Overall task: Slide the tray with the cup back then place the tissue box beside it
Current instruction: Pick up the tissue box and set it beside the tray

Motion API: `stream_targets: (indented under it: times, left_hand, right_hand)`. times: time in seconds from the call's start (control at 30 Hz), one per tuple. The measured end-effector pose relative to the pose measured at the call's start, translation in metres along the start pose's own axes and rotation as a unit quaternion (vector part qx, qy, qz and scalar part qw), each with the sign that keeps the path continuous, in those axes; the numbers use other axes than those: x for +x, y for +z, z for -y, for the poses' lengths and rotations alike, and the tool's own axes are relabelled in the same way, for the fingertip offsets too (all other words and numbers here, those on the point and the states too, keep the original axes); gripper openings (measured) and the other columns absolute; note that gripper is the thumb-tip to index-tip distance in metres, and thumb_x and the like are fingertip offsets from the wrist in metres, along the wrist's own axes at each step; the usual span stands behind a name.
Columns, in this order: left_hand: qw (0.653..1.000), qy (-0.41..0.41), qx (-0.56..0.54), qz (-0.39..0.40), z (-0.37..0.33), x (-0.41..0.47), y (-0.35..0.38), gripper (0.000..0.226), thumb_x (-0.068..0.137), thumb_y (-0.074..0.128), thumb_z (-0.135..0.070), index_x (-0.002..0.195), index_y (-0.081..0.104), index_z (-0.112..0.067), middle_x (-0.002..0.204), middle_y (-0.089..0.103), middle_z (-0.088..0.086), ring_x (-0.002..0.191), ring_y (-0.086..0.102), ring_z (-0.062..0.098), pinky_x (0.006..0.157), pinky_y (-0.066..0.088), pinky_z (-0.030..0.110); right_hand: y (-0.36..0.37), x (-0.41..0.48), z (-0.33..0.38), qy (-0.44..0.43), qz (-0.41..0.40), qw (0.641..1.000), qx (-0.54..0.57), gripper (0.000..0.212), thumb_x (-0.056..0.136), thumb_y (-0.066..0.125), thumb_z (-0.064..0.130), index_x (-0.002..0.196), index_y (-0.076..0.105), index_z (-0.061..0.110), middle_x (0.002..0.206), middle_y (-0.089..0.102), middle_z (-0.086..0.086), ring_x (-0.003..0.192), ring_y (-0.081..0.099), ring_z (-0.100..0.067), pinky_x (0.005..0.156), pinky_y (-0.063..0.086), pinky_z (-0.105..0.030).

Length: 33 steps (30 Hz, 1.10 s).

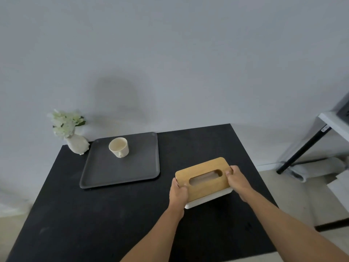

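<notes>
Between both hands' fingers: tissue box.

Head view, forward-down over black table

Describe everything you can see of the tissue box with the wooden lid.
The white rectangular tissue box with a light wooden lid has rounded corners and an oval slot in the lid; no tissue shows. It sits slightly angled on the black table, right of the dark grey tray and apart from it. The left hand and right hand grip its short ends.
</notes>
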<state>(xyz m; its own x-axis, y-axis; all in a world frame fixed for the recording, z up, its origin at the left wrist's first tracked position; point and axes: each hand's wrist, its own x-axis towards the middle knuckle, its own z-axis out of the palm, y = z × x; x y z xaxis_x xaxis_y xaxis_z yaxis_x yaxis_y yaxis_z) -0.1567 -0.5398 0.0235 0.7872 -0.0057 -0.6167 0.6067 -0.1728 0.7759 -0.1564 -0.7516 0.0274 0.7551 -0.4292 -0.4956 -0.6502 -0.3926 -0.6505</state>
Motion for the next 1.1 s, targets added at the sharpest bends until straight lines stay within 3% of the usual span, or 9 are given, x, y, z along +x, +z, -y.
stream_targets:
  times: [0.13, 0.37, 0.57, 0.67, 0.8, 0.9, 1.1]
  left_hand:
    - [1.0, 0.027, 0.01, 0.003, -0.03, 0.038, -0.028, 0.026, 0.091, 0.049, -0.009, 0.11, 0.051, -0.028, 0.113, 0.059, 0.0, 0.102, 0.056, 0.018, 0.092, 0.05, 0.037]
    - [0.997, 0.064, 0.049, -0.017, -0.065, 0.098, -0.054, 0.036, 0.09, 0.047, -0.002, 0.079, 0.053, -0.036, 0.092, 0.06, -0.006, 0.09, 0.056, 0.017, 0.079, 0.049, 0.033]
    - [0.996, 0.069, 0.046, -0.035, -0.093, 0.137, -0.061, 0.034, 0.09, 0.044, -0.002, 0.082, 0.056, -0.033, 0.096, 0.063, -0.002, 0.089, 0.057, 0.017, 0.078, 0.05, 0.031]
    - [0.995, 0.082, 0.061, -0.025, -0.108, 0.158, -0.064, 0.031, 0.087, 0.041, 0.0, 0.09, 0.06, -0.024, 0.092, 0.064, 0.0, 0.082, 0.055, 0.015, 0.067, 0.046, 0.024]
    - [0.995, 0.081, 0.048, -0.028, -0.123, 0.184, -0.066, 0.037, 0.08, 0.04, 0.002, 0.103, 0.066, -0.013, 0.106, 0.07, 0.013, 0.084, 0.059, 0.018, 0.072, 0.048, 0.031]
    - [0.995, 0.082, 0.046, -0.023, -0.133, 0.194, -0.068, 0.04, 0.08, 0.04, 0.002, 0.108, 0.066, -0.01, 0.096, 0.067, 0.006, 0.081, 0.057, 0.017, 0.067, 0.046, 0.028]
    - [0.994, 0.093, 0.052, -0.006, -0.148, 0.216, -0.073, 0.04, 0.084, 0.04, 0.005, 0.092, 0.066, -0.024, 0.1, 0.067, 0.005, 0.088, 0.062, 0.019, 0.078, 0.053, 0.035]
  right_hand:
    - [0.021, 0.018, 0.035, -0.006, -0.007, 1.0, 0.016, 0.034, 0.103, 0.036, 0.026, 0.136, 0.034, 0.019, 0.108, 0.052, -0.003, 0.095, 0.052, -0.019, 0.081, 0.043, -0.038]
    - [0.044, 0.056, 0.074, -0.011, -0.009, 0.999, 0.036, 0.035, 0.103, 0.036, 0.025, 0.137, 0.034, 0.02, 0.116, 0.053, -0.004, 0.101, 0.053, -0.02, 0.086, 0.045, -0.039]
    - [0.05, 0.098, 0.108, -0.029, 0.002, 0.999, 0.027, 0.038, 0.103, 0.036, 0.024, 0.14, 0.034, 0.019, 0.119, 0.052, -0.004, 0.102, 0.05, -0.019, 0.087, 0.042, -0.038]
    - [0.052, 0.115, 0.12, -0.036, 0.001, 0.999, 0.033, 0.039, 0.103, 0.035, 0.024, 0.141, 0.033, 0.021, 0.124, 0.054, -0.005, 0.103, 0.051, -0.02, 0.088, 0.043, -0.038]
    - [0.054, 0.137, 0.136, -0.038, 0.007, 0.998, 0.039, 0.041, 0.103, 0.035, 0.023, 0.143, 0.032, 0.022, 0.122, 0.053, -0.004, 0.105, 0.051, -0.02, 0.088, 0.042, -0.039]
    - [0.054, 0.149, 0.143, -0.044, 0.012, 0.998, 0.041, 0.039, 0.103, 0.033, 0.024, 0.142, 0.032, 0.022, 0.115, 0.053, -0.002, 0.102, 0.052, -0.021, 0.085, 0.042, -0.038]
    - [0.055, 0.167, 0.155, -0.056, 0.024, 0.997, 0.043, 0.039, 0.103, 0.034, 0.024, 0.142, 0.033, 0.021, 0.112, 0.054, -0.002, 0.097, 0.054, -0.02, 0.084, 0.044, -0.038]
